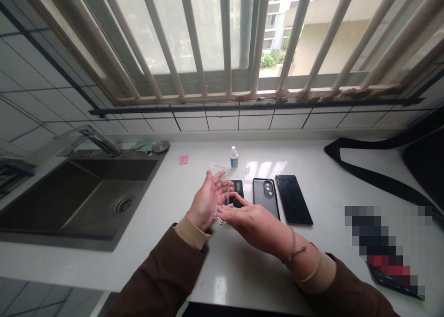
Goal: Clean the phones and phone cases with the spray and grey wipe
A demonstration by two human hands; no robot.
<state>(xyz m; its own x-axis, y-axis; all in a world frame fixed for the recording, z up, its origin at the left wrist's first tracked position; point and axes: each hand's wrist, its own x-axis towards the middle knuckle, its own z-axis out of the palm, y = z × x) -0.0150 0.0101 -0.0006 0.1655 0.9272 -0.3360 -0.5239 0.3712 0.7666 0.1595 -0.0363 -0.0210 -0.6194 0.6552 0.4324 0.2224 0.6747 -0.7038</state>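
Observation:
My left hand [205,199] is turned palm up with its fingers curved round a see-through phone case [228,192], whose outline is faint. From the right, my right hand [255,222] reaches across, its fingers pressing a folded white tissue [222,221] against the lower part of the case. Behind the fingers lies a dark phone-like device [238,186], partly covered. Just beyond my left fingertips is another clear thin-edged piece [217,168]. A small white-capped bottle [234,158] stands upright behind the hands, with a tiny white cap [247,169] beside it.
A black phone case [260,194] and a black phone [294,199] lie right of the hands on the white counter [222,270]. At left are a sink [83,187], a faucet [100,141] and a pink note [183,159]. A black strap [374,143] lies at right.

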